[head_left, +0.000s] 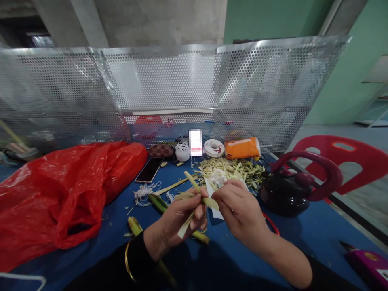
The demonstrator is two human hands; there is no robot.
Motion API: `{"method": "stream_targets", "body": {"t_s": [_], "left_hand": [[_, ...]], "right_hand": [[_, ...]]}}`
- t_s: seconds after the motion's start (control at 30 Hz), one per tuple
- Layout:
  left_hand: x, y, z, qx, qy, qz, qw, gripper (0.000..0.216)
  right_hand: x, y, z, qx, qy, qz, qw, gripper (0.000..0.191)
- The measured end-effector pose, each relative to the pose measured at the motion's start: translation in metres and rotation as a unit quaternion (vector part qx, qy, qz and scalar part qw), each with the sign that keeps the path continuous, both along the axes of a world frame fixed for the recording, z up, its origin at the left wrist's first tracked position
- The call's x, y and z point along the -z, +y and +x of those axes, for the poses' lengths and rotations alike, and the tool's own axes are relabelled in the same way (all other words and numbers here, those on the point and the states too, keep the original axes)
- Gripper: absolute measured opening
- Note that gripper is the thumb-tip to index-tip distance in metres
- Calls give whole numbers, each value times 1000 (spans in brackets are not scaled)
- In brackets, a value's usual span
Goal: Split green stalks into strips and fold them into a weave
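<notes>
My left hand (177,218) is closed around pale green leaf strips (192,180), which cross one another between the thumb and fingers. One flat end points up and away, another hangs below the fingers. Close by on the right, my right hand (239,208) has its fingers pinched together at a pale strip; its fingertips are partly hidden. Under both hands lie a white sheet of paper (217,213) and thick green stalks (157,203). Behind them spreads a heap of pale shredded leaf scraps (245,171).
At left lies a red plastic bag (75,194), with a phone (150,169) and white string (147,194) beside it. A ribbon spool (214,148) and an orange packet (242,148) line the back. A dark kettle (285,194) stands right, near a purple object (366,262).
</notes>
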State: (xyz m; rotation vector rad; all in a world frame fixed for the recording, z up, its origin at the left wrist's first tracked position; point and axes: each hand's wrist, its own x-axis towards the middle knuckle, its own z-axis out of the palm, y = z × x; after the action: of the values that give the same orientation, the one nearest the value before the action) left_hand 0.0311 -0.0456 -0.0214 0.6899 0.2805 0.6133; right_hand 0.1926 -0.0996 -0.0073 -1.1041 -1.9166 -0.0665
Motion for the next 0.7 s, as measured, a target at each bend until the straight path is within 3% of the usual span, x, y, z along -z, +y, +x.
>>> {"method": "stream_targets", "body": {"t_s": [0.2,0.4,0.6,0.7], "left_hand": [[-3,2,-2,-20,-4,-20,1000,6],[-3,6,-5,40,-29,18,999,2],[-1,6,-5,52,1,55,997,11],[1,6,-4,53,33,81,995,25]], "right_hand": [[-1,-2,-2,-4,22,-16,1000,18],[-3,0,-3,-19,63,-52,996,16],[-2,-2,-9,-54,201,-175,962,6],[0,-3,-11,-57,232,-173,956,5]]}}
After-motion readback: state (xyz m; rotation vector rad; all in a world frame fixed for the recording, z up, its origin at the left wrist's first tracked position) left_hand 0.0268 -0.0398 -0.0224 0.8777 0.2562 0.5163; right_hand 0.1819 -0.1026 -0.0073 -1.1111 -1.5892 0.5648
